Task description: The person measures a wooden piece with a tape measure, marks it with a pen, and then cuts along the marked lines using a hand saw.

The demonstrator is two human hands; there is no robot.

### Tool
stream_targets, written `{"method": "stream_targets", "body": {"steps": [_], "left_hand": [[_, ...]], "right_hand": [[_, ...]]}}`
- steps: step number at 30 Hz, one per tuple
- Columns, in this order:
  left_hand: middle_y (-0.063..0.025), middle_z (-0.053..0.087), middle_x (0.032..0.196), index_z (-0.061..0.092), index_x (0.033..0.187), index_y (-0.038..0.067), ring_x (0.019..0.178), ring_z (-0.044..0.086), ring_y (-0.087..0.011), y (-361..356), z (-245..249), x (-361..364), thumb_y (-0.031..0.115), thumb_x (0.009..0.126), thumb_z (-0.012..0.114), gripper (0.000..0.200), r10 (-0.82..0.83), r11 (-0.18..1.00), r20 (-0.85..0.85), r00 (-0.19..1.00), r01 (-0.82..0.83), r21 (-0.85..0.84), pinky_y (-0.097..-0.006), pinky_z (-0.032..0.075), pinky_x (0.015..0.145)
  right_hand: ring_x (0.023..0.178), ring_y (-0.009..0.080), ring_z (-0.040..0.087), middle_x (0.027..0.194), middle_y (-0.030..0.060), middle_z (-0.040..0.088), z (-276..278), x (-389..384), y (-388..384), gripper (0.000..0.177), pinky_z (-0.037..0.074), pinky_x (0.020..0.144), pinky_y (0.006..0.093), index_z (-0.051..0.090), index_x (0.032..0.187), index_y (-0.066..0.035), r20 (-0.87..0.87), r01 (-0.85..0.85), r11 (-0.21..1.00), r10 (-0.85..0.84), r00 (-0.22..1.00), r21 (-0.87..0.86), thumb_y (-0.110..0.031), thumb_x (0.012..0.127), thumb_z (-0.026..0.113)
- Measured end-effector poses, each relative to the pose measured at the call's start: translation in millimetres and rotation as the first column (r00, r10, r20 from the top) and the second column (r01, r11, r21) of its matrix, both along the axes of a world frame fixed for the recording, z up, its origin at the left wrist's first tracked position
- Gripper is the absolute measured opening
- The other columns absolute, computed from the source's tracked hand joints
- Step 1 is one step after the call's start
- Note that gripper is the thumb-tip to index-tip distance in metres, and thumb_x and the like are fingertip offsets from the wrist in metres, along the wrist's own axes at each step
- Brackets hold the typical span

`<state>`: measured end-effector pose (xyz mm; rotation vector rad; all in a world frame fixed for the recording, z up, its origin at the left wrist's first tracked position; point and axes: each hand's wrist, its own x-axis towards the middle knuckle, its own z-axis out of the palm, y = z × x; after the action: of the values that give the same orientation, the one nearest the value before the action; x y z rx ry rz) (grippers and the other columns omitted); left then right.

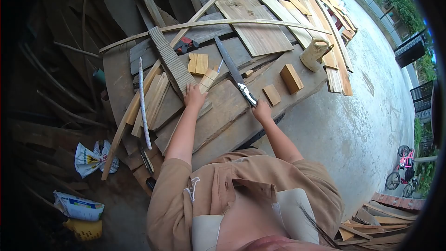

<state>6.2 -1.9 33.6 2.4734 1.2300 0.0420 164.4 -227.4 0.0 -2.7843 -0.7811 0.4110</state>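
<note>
Gripping with the right hand (262,113), folded closed round the handle of a saw (228,60); pointing the blade away from the body over the plank bench (218,118), likely for safety. Resting the left hand (194,96), partly bent, on the near end of a lined wood piece (208,80) and by the lower end of a ridged board (171,58), presumably for steadiness (no telling from above about any grip underneath). Just beyond, within easy reach, near a pale block (198,64). Off to the right, past the saw, with a flat block (272,95), a thicker block (291,79) and a beige jug (312,56), perhaps set aside for elbow room.
</note>
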Motion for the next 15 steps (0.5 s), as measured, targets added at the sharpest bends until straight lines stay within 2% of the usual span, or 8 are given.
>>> {"method": "stream_targets", "body": {"steps": [2,3,5,6,7,9,10,15], "left_hand": [[-0.0173,0.031,0.132,0.045,0.117,0.002,0.127,0.021,-0.0291,-1,-7,-3,0.034,0.075,0.061,0.056,-0.014,1.0,0.007,1.0,0.014,-0.012,-0.0427,0.026,0.099],[-0.0172,0.031,0.132,0.045,0.116,0.002,0.127,0.02,-0.0293,0,-7,-6,0.034,0.075,0.061,0.055,-0.03,0.999,0.01,1.0,0.03,-0.02,-0.0429,0.025,0.099],[-0.0171,0.03,0.133,0.045,0.115,0.001,0.128,0.019,-0.0292,4,-9,-16,0.035,0.075,0.06,0.055,-0.086,0.996,-0.027,0.996,0.087,0.033,-0.0432,0.024,0.1],[-0.017,0.029,0.133,0.046,0.113,0.0,0.128,0.018,-0.029,6,-9,-21,0.036,0.074,0.06,0.055,-0.138,0.986,-0.059,0.989,0.143,0.082,-0.0435,0.023,0.101],[-0.017,0.029,0.133,0.046,0.113,0.0,0.128,0.018,-0.029,6,-10,-26,0.036,0.074,0.06,0.055,-0.131,0.987,-0.064,0.989,0.136,0.082,-0.0435,0.023,0.101],[-0.0191,0.029,0.132,0.048,0.111,-0.001,0.128,0.018,-0.0304,4,-6,-35,0.038,0.072,0.061,0.057,-0.09,0.991,-0.003,0.996,0.09,0.101,-0.0425,0.022,0.101],[-0.0191,0.029,0.132,0.048,0.111,-0.001,0.128,0.018,-0.0304,4,-5,-37,0.038,0.072,0.061,0.057,-0.081,0.992,-0.009,0.997,0.082,0.097,-0.0425,0.022,0.101],[-0.0188,0.024,0.135,0.04,0.117,-0.001,0.129,0.015,-0.0292,6,1,-33,0.043,0.073,0.059,0.065,-0.064,0.996,0.016,0.998,0.063,0.056,-0.0436,0.018,0.103]], "right_hand": [[0.081,0.0294,0.058,0.08,0.015,0.058,3,0,-8,0.024,0.046,0.068,0.0383,0.051,0.082,-0.002,-0.133,0.037,0.996,-0.026,0.991,0.083,-0.018,0.068,0.062],[0.081,0.0294,0.058,0.08,0.015,0.058,4,1,-12,0.024,0.046,0.068,0.0383,0.051,0.082,-0.002,-0.136,0.037,0.996,-0.026,0.99,0.085,-0.018,0.068,0.062],[0.072,0.0283,0.06,0.071,0.0149,0.058,7,0,-23,0.025,0.045,0.063,0.0387,0.047,0.078,-0.004,-0.246,0.02,0.971,0.04,0.968,0.239,-0.021,0.069,0.062],[0.066,0.0256,0.058,0.067,0.0136,0.055,17,-4,-24,0.028,0.044,0.059,0.035,0.044,0.076,-0.004,-0.459,0.136,0.931,0.037,0.888,0.339,-0.021,0.068,0.064],[0.066,0.0256,0.058,0.067,0.0136,0.055,25,-8,-23,0.028,0.044,0.059,0.035,0.044,0.076,-0.004,-0.463,0.131,0.931,0.045,0.885,0.339,-0.021,0.068,0.064],[0.06,0.0226,0.055,0.066,0.0116,0.054,43,-18,-16,0.029,0.042,0.057,0.0328,0.042,0.075,-0.004,-0.227,-0.058,0.894,0.175,0.958,0.445,-0.021,0.068,0.065],[0.059,0.0225,0.053,0.066,0.0116,0.054,53,-25,-9,0.026,0.041,0.057,0.0328,0.047,0.081,-0.003,-0.221,-0.046,0.853,0.186,0.958,0.52,-0.021,0.07,0.063],[0.067,0.0257,0.055,0.073,0.0154,0.057,57,-38,43,0.03,0.043,0.062,0.0338,0.057,0.098,-0.002,-0.267,-0.095,0.781,0.322,0.908,0.617,-0.019,0.073,0.059]]}}
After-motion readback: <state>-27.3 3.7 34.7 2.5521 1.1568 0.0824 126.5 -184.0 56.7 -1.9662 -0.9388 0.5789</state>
